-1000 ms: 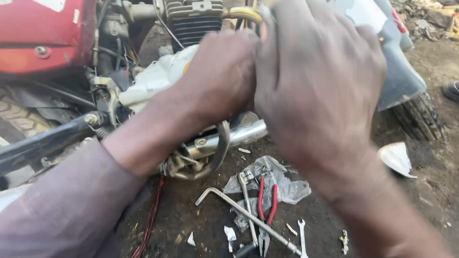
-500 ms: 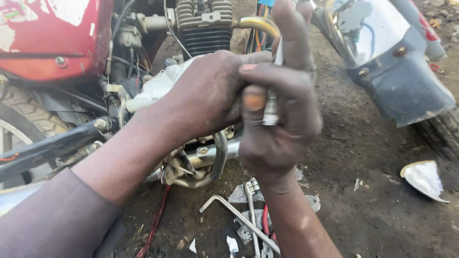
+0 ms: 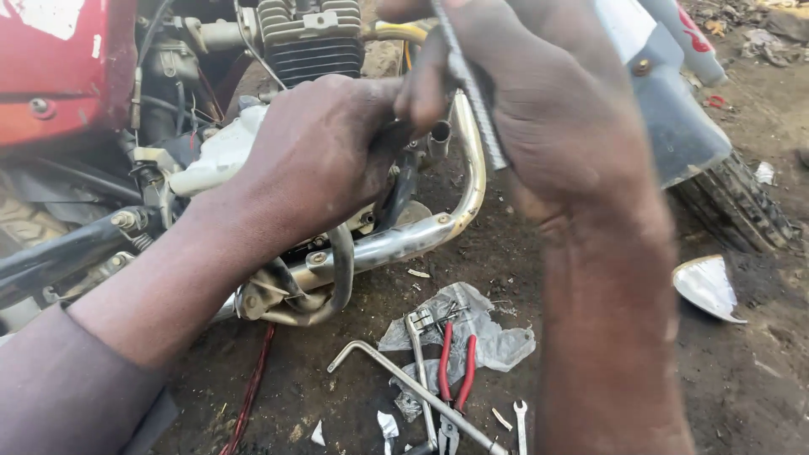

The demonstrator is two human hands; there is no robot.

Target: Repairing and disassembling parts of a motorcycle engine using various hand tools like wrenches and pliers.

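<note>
Ridged metal rod (image 3: 472, 93) gripped by right hand (image 3: 556, 126).

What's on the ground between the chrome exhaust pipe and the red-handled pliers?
In the head view, a crumpled grey plastic bag lies on the dirt between the exhaust pipe and the pliers, with an adjustable wrench resting across its left edge.

The exhaust pipe (image 3: 421, 236) is shiny chromed metal, dulled with grime. The rod (image 3: 472, 93) in the right hand (image 3: 556, 126) looks ribbed grey metal. The pliers (image 3: 455, 379) wear glossy red plastic grips, lying on crumpled plastic sheet (image 3: 497, 341) over rough dirt ground (image 3: 758, 371).
</note>
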